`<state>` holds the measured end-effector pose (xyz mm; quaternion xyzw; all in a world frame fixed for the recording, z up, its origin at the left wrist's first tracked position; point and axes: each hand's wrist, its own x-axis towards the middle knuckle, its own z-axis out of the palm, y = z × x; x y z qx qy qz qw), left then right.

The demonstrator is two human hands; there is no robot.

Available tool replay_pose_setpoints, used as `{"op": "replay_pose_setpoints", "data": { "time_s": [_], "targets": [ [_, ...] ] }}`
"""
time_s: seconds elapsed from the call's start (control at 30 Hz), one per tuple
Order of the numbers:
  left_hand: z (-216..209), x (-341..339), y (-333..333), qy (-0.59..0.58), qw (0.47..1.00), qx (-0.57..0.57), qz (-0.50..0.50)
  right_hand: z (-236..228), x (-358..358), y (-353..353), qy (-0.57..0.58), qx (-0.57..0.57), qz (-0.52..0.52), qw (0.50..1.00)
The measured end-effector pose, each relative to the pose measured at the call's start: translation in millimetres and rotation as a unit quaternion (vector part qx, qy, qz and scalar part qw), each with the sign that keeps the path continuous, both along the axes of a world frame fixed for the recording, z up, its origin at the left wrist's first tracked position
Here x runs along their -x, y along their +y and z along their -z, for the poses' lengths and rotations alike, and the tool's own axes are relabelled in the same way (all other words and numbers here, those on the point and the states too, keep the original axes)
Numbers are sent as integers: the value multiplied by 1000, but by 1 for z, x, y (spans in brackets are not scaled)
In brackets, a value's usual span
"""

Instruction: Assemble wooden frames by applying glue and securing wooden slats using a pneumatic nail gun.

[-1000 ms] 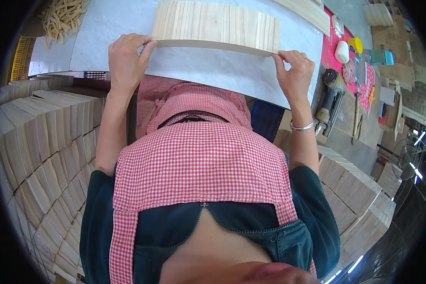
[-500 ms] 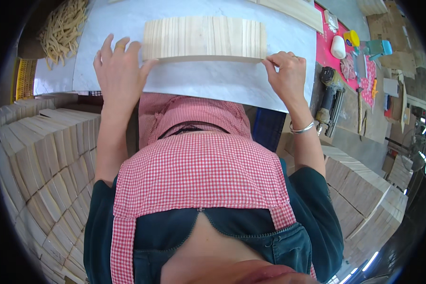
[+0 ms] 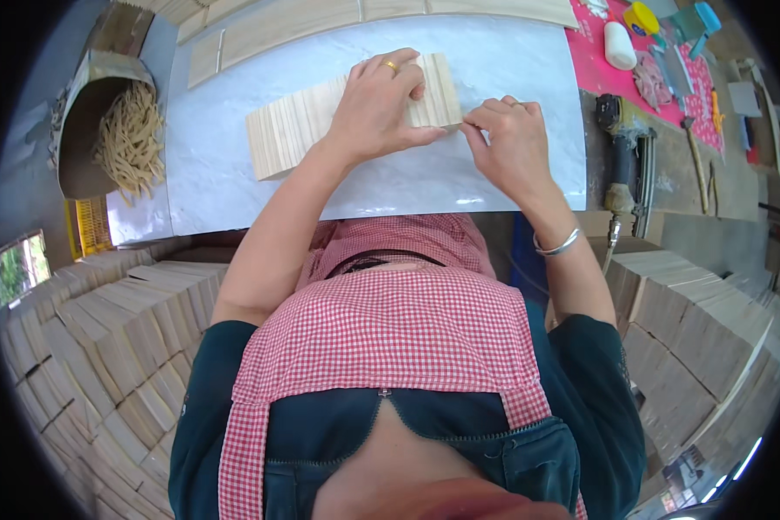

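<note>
A row of thin pale wooden slats [image 3: 299, 126], packed side by side, lies at a slant on the white marble-look tabletop [image 3: 234, 186]. Across its right half reaches my left hand [image 3: 377, 104], with a ring on one finger. Its fingers bend over the top and its thumb lies along the near edge, closed on the row. My right hand [image 3: 510, 143] is closed in a pinch at the near right corner of the row. Its fingertips touch or nearly touch the end slat. Whatever is between them is too small to make out.
Long wooden boards [image 3: 303, 33] lie along the table's far side. At left a container [image 3: 82, 139] holds thin wood offcuts [image 3: 134, 139]. A nail gun [image 3: 620, 152] lies right of the tabletop, near a white bottle [image 3: 618, 45]. Stacked wood [image 3: 104, 338] stands on both sides.
My left hand has moved right, from beside the left end onto the top of the row. The row now slants, its left end nearer me. My right hand stays pinched at the right corner.
</note>
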<state>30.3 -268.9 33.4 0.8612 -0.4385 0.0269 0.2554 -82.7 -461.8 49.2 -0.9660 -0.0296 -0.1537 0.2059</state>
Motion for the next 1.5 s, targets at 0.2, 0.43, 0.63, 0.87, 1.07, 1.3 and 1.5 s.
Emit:
{"op": "replay_pose_setpoints", "data": {
  "time_s": [0.2, 0.43, 0.63, 0.87, 1.07, 1.3, 1.5],
  "targets": [
    [-3, 0, -2, 11, 1000, 29, 4, 9, -35, -2, -40, -308, 71, 948],
    [-2, 0, 0, 20, 999, 35, 18, 33, -68, 22, -86, -275, 127, 949],
    [-1, -2, -1, 0, 999, 47, 24, 30, -66, 37, -75, -325, 193, 923],
    [1, -3, -1, -14, 998, 62, 21, 29, -69, 39, -60, -319, 211, 922],
    [1, -3, -2, -12, 997, 75, 17, 30, -70, 41, -39, -311, 221, 924],
    [3, -6, -4, 2, 996, 85, 19, 32, -71, 42, -41, -310, 223, 923],
    [4, -4, -5, -6, 996, 87, 16, 31, -69, 45, -60, -212, 221, 950]
  ]
}}
